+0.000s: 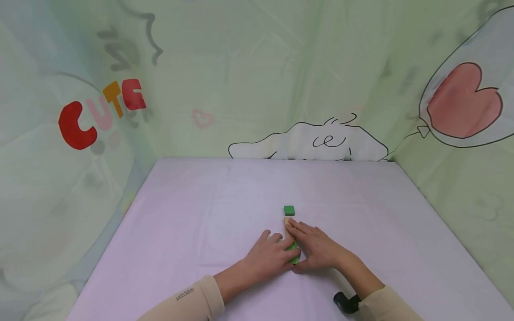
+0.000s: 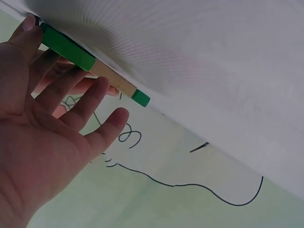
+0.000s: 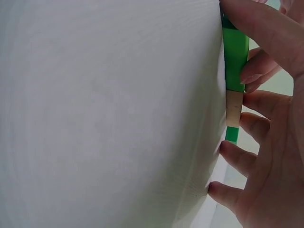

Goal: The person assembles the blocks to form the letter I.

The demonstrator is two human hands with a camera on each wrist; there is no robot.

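Observation:
Blocks lie in a line running away from me on the table. A long green block is nearest, then a plain wooden block, then a small green block at the far end. My left hand holds the long green block, with fingers bent across it and the thumb by its near end. From the other side, my right hand reaches along the row. Its fingertips touch the wooden block, and its thumb lies by the near end of the long green block. The fingers partly hide both nearer blocks in the head view.
A pale lilac cloth covers the table. Printed fabric walls with drawings and letters stand behind it and at both sides. A black device sits at the right sleeve.

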